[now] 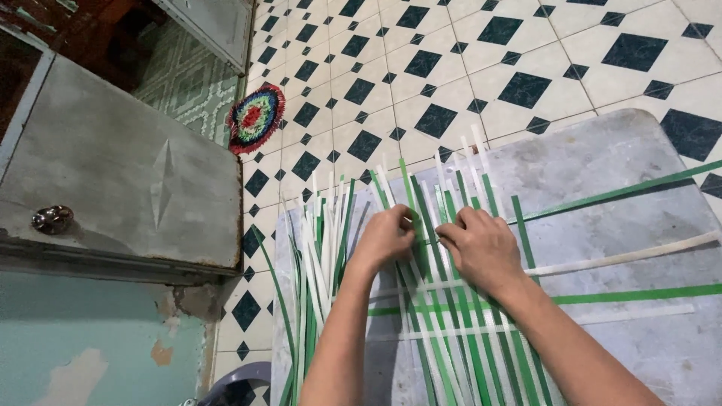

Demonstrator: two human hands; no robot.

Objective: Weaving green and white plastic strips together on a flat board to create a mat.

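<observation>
1. head view: left hand (387, 237) and right hand (481, 244) sit side by side on the green and white strips (440, 331), which are fanned out on the grey worktop (602, 158).
2. strips' long axis runs away from the person; a few cross strips (624, 259) lie sideways, off to the right.
3. both grips curl in toward one green strip (414, 207) between the hands, about equally near.
4. grip state: fingertips tucked under, can't tell if pinching or only pressing.
5. strips' near ends cut off at the frame bottom; weave order under the hands hidden.
</observation>
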